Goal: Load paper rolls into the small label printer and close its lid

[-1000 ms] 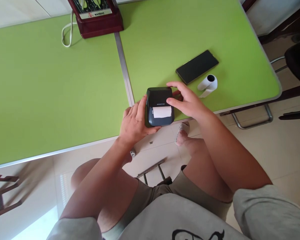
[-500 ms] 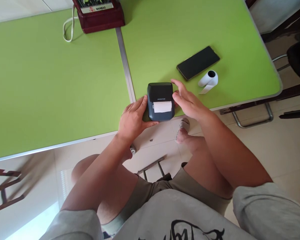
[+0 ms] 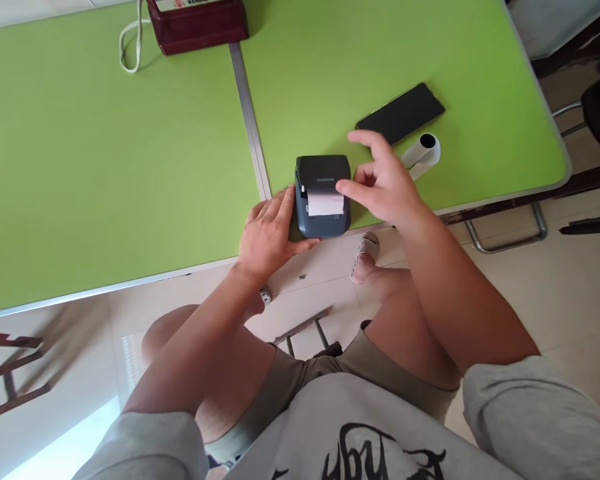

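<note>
A small dark label printer (image 3: 324, 225) sits at the front edge of the green table, with a strip of white paper (image 3: 325, 203) coming out of its front. Its black lid (image 3: 323, 170) looks slightly raised, with a gap showing at the left side. My left hand (image 3: 267, 233) braces the printer, fingers along its left side and thumb across the front. At the lid's right front edge is the thumb of my right hand (image 3: 383, 180). The index finger stretches away from that thumb, and the other fingers are bent.
Beyond my right hand lie a black phone (image 3: 405, 113) and a white paper roll (image 3: 427, 150), partly covered by the hand. A dark red box (image 3: 200, 27) with a white cord stands at the back. A metal strip (image 3: 249, 113) crosses the green table (image 3: 105, 167).
My right hand has moved from the printer's right side up to the lid's front edge, its index finger lifting away. The lid has risen slightly. My left hand stays in place.
</note>
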Demonstrator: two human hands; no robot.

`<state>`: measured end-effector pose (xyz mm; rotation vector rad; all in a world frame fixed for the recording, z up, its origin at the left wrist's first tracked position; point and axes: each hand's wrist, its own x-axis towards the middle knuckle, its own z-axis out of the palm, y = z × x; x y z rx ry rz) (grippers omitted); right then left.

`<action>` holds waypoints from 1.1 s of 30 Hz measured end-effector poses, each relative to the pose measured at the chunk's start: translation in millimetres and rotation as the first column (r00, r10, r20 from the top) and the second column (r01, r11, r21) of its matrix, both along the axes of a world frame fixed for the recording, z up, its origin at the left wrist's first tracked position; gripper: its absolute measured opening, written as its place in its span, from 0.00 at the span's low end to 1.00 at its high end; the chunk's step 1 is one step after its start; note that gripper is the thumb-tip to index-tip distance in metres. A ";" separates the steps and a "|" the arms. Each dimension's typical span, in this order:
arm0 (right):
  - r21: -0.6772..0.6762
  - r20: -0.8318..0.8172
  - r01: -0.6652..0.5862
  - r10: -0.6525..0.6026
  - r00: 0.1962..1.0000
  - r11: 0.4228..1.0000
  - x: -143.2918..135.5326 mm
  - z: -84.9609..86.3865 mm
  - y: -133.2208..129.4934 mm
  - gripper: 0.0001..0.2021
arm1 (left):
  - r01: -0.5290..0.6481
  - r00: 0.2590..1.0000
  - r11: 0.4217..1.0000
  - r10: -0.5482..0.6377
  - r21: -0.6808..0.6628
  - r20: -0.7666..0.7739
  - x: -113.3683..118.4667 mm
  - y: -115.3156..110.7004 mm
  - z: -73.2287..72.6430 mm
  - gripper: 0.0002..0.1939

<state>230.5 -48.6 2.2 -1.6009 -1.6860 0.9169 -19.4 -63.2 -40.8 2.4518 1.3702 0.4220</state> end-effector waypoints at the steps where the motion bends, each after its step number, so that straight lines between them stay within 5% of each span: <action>1: 0.032 -0.020 0.037 -0.037 0.999 0.999 -2.5 4.2 1.6 0.33 | 0.003 1.000 1.000 -0.003 0.001 -0.004 0.3 -0.1 -0.4 0.56; 5: 0.184 -0.067 0.166 -0.156 0.985 0.969 -13.0 16.1 11.0 0.16 | 0.016 1.000 1.000 -0.016 -0.004 -0.007 0.4 -0.4 0.1 0.55; 8: 0.246 0.053 0.107 -0.124 0.991 0.963 -17.3 18.8 19.4 0.10 | 0.015 1.000 1.000 -0.015 -0.015 -0.005 0.3 -0.8 2.0 0.53; 12: 0.158 0.349 -0.039 -0.019 0.937 0.987 -22.1 19.5 27.2 0.09 | 0.023 1.000 1.000 -0.023 -0.014 0.000 0.2 -1.0 2.8 0.53; 18: 0.051 0.445 -0.129 0.093 0.891 0.990 -27.9 21.4 24.8 0.04 | 0.026 1.000 1.000 -0.026 -0.003 0.003 -0.4 -2.1 1.0 0.54; 28: -0.063 0.398 -0.258 0.261 0.880 0.964 -16.0 21.2 40.1 0.16 | 0.033 0.999 0.999 -0.033 -0.002 0.016 -0.5 -2.1 0.7 0.53; 33: 0.013 0.011 -0.174 0.173 0.985 0.985 -6.8 40.6 24.6 0.19 | 0.030 0.999 1.000 -0.030 0.001 0.016 -0.6 -1.7 -1.1 0.57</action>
